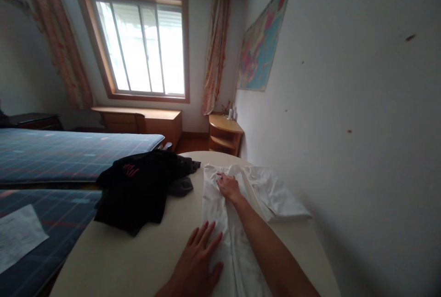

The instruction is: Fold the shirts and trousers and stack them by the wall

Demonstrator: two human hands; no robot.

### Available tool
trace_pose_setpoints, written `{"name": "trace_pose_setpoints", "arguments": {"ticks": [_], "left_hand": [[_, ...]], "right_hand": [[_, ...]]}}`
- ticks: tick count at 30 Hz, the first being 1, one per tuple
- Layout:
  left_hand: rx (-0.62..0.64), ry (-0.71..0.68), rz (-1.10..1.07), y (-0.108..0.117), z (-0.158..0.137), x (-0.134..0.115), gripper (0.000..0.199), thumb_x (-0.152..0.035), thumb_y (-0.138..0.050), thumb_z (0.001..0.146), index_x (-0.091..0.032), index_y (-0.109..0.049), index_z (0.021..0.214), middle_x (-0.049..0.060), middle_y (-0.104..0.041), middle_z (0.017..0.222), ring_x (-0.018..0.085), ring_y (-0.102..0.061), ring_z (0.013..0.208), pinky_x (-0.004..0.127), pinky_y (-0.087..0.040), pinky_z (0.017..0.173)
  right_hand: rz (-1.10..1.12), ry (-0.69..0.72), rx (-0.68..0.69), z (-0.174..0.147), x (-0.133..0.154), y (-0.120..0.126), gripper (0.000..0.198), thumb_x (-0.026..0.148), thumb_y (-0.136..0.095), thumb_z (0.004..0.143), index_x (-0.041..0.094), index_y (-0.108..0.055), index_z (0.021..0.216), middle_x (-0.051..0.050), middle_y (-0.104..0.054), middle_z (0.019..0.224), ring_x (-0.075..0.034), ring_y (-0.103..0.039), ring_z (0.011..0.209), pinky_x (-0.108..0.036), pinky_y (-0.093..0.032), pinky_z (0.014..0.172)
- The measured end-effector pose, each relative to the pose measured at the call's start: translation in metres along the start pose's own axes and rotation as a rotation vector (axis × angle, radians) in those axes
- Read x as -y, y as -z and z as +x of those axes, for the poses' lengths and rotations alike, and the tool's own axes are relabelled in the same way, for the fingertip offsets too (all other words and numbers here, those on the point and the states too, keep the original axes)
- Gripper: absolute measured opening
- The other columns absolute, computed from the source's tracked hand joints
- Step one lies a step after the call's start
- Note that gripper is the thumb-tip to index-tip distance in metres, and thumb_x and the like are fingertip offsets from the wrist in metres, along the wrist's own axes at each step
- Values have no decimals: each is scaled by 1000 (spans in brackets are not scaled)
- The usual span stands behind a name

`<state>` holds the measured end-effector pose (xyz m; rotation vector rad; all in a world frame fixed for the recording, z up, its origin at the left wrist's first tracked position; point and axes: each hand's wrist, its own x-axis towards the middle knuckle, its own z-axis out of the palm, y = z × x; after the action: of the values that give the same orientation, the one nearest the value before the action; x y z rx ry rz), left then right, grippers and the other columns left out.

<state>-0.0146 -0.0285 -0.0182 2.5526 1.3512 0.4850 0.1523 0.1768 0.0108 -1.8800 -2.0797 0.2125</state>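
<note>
A pair of white trousers [215, 200] lies lengthwise on a round cream table [144, 260], its far end crumpled and its near end running out of the bottom of the view. My left hand [198, 260] rests flat on the left edge of the cloth, fingers spread. Farther along, near the top end, my right hand [228, 186] has its fingers curled onto the fabric and seems to pinch it. To the right, touching or close beside the trousers, is another folded white garment [280, 196].
A black garment with pink lettering [138, 186] is heaped at the table's left, over a grey cloth [181, 186]. Beds with blue plaid mattresses [76, 154] stand left, one bearing a paper sheet [20, 235]. A wall [344, 81] borders the right; a corner shelf [225, 127] stands behind.
</note>
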Motion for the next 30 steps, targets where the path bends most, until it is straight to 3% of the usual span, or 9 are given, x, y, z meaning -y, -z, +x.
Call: {"name": "trace_pose_setpoints", "arguments": {"ticks": [3, 8, 14, 17, 21, 24, 27, 30], "left_hand": [[65, -4, -5, -2, 1, 6, 69, -38, -60, 87, -33, -35, 151, 7, -24, 162, 34, -23, 148, 58, -29, 117], [87, -12, 19, -4, 4, 11, 69, -44, -60, 88, -35, -34, 151, 6, -24, 161, 35, -23, 147, 59, -30, 116], [67, -40, 54, -10, 4, 15, 77, -49, -65, 83, -35, -33, 152, 6, -22, 162, 41, -17, 147, 60, -33, 114], [60, -38, 81, -15, 4, 17, 78, -51, -65, 83, -36, -32, 152, 6, -22, 162, 43, -16, 147, 62, -33, 113], [35, -65, 123, -24, 3, 23, 82, -55, -65, 82, -37, -29, 153, 7, -23, 162, 45, -20, 146, 62, -35, 111], [19, -86, 148, -31, 3, 28, 83, -57, -64, 82, -38, -26, 154, 8, -24, 161, 47, -23, 144, 62, -35, 110], [44, -81, 128, -31, 5, 31, 84, -59, -64, 82, -39, -26, 154, 8, -25, 161, 47, -24, 144, 63, -35, 110], [78, -50, 85, -27, 6, 30, 85, -57, -67, 81, -37, -28, 153, 8, -22, 162, 48, -20, 145, 63, -33, 111]], "right_hand": [[2, 9, 36, 18, 4, -7, 41, 38, -43, 97, 33, -55, 136, 0, -64, 132, -23, -51, 125, -35, -35, 102], [-17, 10, 34, 34, 7, -18, 42, 27, -37, 98, 23, -58, 134, -5, -57, 140, -21, -46, 130, -32, -30, 108], [-70, 14, -26, 27, 8, -23, 44, 31, -40, 96, 21, -56, 135, -10, -42, 153, -28, -34, 138, -43, -28, 110], [-86, 101, -57, 21, 21, -23, 45, 31, -34, 98, 23, -55, 137, -7, -35, 157, -26, -29, 141, -44, -22, 113], [-69, 277, 97, 16, 38, -28, 55, 46, -29, 99, 24, -42, 148, -7, -33, 159, -25, -26, 145, -44, -17, 116], [-50, 245, 225, 18, 41, -34, 67, 60, -28, 97, 26, -31, 154, -5, -20, 164, -29, -13, 150, -48, -10, 118], [-43, 195, 217, 26, 38, -37, 74, 66, -26, 95, 25, -27, 156, -3, -17, 164, -31, -6, 151, -48, -6, 119], [-18, 190, 176, 36, 35, -35, 70, 63, -25, 97, 23, -33, 154, -4, -25, 162, -29, -13, 150, -45, -11, 119]]}}
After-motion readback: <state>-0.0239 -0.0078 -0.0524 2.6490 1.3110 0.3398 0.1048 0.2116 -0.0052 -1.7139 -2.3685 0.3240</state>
